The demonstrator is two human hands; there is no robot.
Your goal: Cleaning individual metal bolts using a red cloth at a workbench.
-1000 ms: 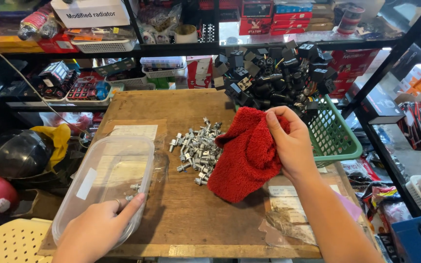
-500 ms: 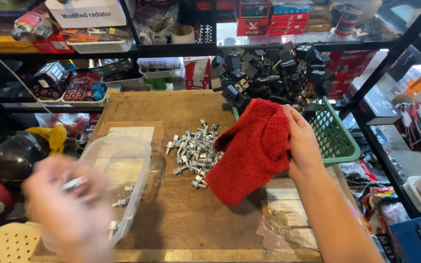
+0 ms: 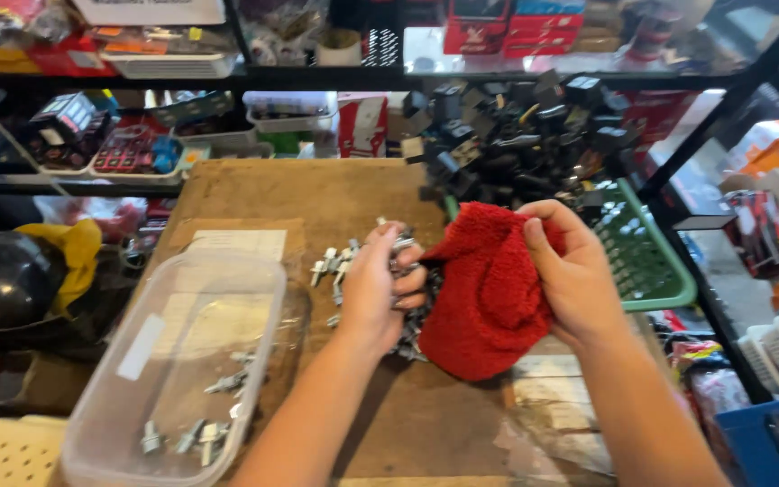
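A: Where do the two hands sit over the wooden board (image 3: 317, 194)?

B: The left hand (image 3: 380, 284) is down on the pile of small metal parts (image 3: 340, 261) in the middle of the board, fingers curled together around a few of them, so it reads as a closed grip on the parts. The right hand (image 3: 570, 271) holds the red cloth (image 3: 484, 289) just beside it, thumb on the near face and fingers wrapped behind, pinching the fabric so that it hangs bunched and its lower end rests on the board.

A: Why would the cloth be held that close to the pile?

B: As a guess, so each part can go straight from the heap into the cloth; the two hands nearly touch, and the cloth's edge lies against the parts.

A: And the clear plastic tub (image 3: 182, 361)?

B: It stands at the person's left, tilted on the board's near corner, with a handful of the same metal parts lying at its bottom. It is close by the left forearm, which suits a short reach from the pile.

A: What is behind the hands?

B: A green basket (image 3: 651, 261) heaped with black blocky parts (image 3: 516, 135), partly hidden by the cloth, and crowded shelves (image 3: 317, 77) beyond
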